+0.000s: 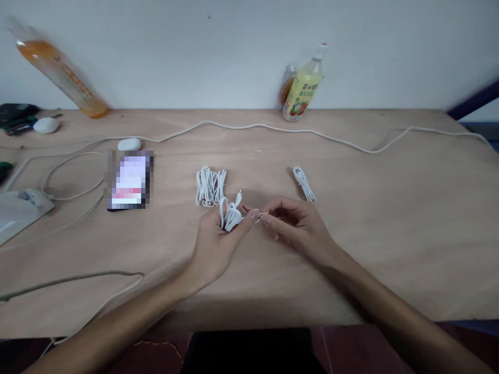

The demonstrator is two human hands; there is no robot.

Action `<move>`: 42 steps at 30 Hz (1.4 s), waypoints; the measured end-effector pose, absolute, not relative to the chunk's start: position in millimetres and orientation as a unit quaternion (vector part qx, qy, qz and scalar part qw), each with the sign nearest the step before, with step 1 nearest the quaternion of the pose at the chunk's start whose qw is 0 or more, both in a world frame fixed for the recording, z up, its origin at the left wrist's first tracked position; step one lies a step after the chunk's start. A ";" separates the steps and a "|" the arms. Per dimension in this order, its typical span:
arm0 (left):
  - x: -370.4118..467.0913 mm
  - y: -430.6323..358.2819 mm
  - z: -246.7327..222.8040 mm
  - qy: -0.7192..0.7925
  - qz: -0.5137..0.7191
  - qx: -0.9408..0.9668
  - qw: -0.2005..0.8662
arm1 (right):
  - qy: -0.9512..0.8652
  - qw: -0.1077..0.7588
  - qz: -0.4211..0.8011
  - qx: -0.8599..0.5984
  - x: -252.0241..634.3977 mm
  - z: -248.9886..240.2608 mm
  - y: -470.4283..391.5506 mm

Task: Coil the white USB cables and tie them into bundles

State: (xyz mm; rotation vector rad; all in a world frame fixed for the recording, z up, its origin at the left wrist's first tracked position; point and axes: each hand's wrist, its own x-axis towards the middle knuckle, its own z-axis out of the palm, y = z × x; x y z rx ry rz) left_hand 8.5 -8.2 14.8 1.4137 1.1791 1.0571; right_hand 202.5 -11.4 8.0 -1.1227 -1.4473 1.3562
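two hands, one little cable bundle

left hand is clamped on a coiled white cable just above the table mid-front. right hand pinches sth thin at its end, fingertips nearly touching the left's. two more coils lie behind. bottles: yellow drink bottle at the back wall, orange bottle far left w/ liquid mostly full.

left hand: grips coiled white cable | right hand: pinches its end
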 end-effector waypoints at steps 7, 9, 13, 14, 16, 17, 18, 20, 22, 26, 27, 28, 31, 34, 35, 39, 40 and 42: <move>6.3 -9.1 15.0 0.481 0.452 0.584 0.471 | -0.540 0.422 0.583 -0.437 199.7 7.8 -10.0; 6.7 -8.8 16.6 0.477 0.454 0.572 0.489 | -0.531 0.422 0.591 -0.437 200.1 6.9 -9.8; 8.7 -7.5 17.7 0.467 0.431 0.510 0.581 | -0.512 0.437 0.588 -0.448 202.7 5.0 -9.3; 9.1 -7.1 17.2 0.461 0.425 0.494 0.603 | -0.509 0.443 0.584 -0.451 203.4 4.5 -9.1; 9.2 -6.2 15.6 0.444 0.420 0.475 0.633 | -0.506 0.450 0.578 -0.456 204.7 4.0 -8.6; 9.1 -5.8 14.6 0.437 0.419 0.473 0.640 | -0.505 0.451 0.577 -0.457 205.2 4.0 -8.4; 8.9 -5.4 13.8 0.432 0.416 0.475 0.644 | -0.505 0.451 0.577 -0.458 205.5 4.0 -8.1; 8.5 -4.7 12.6 0.431 0.408 0.486 0.641 | -0.505 0.448 0.578 -0.458 205.7 4.5 -7.8; 8.2 -4.3 12.0 0.437 0.401 0.495 0.635 | -0.506 0.445 0.580 -0.458 205.7 5.3 -7.4; 7.7 -3.8 11.6 0.425 0.394 0.489 0.652 | -0.508 0.443 0.588 -0.448 206.1 6.7 -6.7; 7.6 -3.6 11.7 0.420 0.390 0.485 0.660 | -0.510 0.440 0.589 -0.446 206.3 7.0 -6.6; 7.5 -3.4 12.1 0.418 0.386 0.482 0.667 | -0.511 0.438 0.590 -0.446 206.5 7.2 -6.6; 7.6 -2.5 14.0 0.424 0.373 0.481 0.670 | -0.522 0.436 0.579 -0.450 206.7 7.3 -7.5; 8.6 -2.3 15.0 0.438 0.366 0.497 0.654 | -0.552 0.455 0.526 -0.459 205.9 5.7 -9.8; 9.1 -2.4 14.6 0.440 0.364 0.501 0.651 | -0.568 0.465 0.497 -0.463 205.5 4.8 -10.7; 10.9 -3.9 10.4 0.429 0.362 0.489 0.668 | -0.667 0.493 0.327 -0.452 205.0 -0.9 -13.5; 11.3 -4.5 9.4 0.425 0.363 0.480 0.676 | -0.696 0.496 0.276 -0.441 205.4 -2.7 -13.9; 11.8 -6.0 8.4 0.417 0.367 0.458 0.694 | -0.747 0.493 0.174 -0.411 206.7 -6.1 -14.6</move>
